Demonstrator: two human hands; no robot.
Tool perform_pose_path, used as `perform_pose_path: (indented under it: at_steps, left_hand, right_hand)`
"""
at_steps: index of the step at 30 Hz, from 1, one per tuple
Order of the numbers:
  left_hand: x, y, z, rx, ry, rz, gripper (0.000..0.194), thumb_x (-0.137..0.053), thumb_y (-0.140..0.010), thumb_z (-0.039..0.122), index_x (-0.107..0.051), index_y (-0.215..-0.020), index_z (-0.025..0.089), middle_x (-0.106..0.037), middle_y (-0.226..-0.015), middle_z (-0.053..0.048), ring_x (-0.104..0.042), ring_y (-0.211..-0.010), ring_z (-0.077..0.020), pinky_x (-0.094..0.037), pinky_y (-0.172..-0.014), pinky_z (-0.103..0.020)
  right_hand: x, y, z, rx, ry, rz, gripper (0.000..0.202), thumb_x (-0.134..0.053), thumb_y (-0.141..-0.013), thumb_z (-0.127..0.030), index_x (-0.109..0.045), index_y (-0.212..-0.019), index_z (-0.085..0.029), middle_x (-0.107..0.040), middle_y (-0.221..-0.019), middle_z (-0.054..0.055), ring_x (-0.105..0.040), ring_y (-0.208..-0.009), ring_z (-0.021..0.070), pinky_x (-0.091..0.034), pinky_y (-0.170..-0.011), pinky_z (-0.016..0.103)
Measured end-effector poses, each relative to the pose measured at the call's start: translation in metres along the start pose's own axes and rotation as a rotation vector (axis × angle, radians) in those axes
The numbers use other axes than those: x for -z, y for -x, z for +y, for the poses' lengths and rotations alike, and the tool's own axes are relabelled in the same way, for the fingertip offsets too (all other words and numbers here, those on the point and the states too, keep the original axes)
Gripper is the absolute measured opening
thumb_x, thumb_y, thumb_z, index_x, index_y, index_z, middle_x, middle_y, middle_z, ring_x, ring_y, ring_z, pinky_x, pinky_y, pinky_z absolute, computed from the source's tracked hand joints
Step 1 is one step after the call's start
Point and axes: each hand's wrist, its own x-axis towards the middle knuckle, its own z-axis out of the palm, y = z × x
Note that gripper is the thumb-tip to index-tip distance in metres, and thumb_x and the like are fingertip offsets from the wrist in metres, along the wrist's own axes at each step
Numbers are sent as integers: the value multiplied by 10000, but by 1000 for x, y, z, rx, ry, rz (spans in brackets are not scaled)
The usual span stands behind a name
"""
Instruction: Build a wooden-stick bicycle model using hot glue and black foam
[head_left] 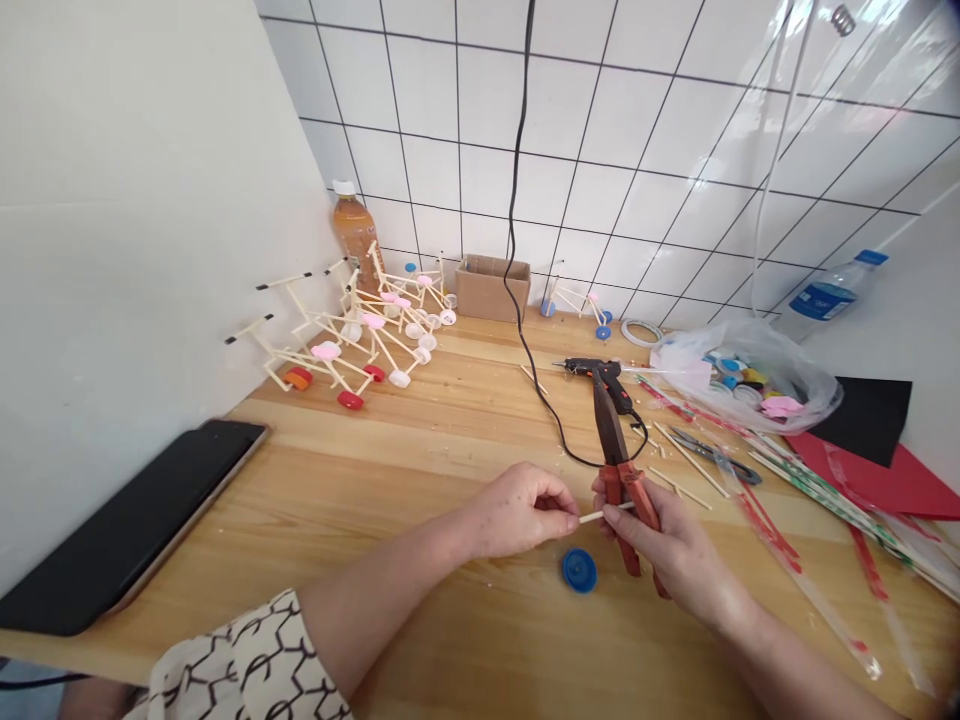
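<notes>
My left hand (525,510) pinches one end of a short thin wooden stick (591,517) between thumb and fingers. My right hand (667,540) is closed around red-handled snips (616,450), whose dark jaws point away from me and look closed together. The stick's other end reaches the right thumb and fingers, partly hidden beside the handles. Just below the stick, a blue bottle cap (579,570) lies on the wooden table (450,640).
Behind my hands rest a black glue gun (600,370) with its cable and grey scissors (716,455). Loose sticks (690,460) lie to the right, near a plastic bag (750,375) of caps. Several stick-built models with cap wheels (350,400) stand left; a phone (135,520) lies nearer.
</notes>
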Motion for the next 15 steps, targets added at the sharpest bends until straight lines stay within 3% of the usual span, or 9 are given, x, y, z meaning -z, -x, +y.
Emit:
perform_pose_path:
  at_steps: [6, 12, 15]
  left_hand:
    - [3, 0, -2, 12, 55, -12, 137, -539, -688, 242, -603, -696, 121, -545, -601, 13, -447, -548, -96, -337, -531, -213]
    - [6, -1, -1, 81, 75, -17, 129, -539, -658, 245, -592, -684, 130, -541, -581, 14, -459, -548, -101, -349, -551, -225]
    - [7, -1, -1, 85, 47, -38, 135, -536, -661, 249, -595, -696, 133, -546, -590, 14, -459, -554, -101, -350, -562, -230]
  right_hand:
    - [-1, 0, 3, -16, -3, 13, 404, -614, -697, -465, -566, -941, -147, -580, -741, 48, -561, -642, 167, -404, -403, 218]
    - [1, -2, 3, 29, -46, 38, 365, -629, -698, -445, -570, -910, -155, -573, -774, 32, -551, -642, 144, -472, -569, 261]
    - [0, -1, 1, 33, -27, 31, 357, -621, -701, -447, -572, -895, -152, -568, -775, 38, -547, -645, 146, -466, -548, 257]
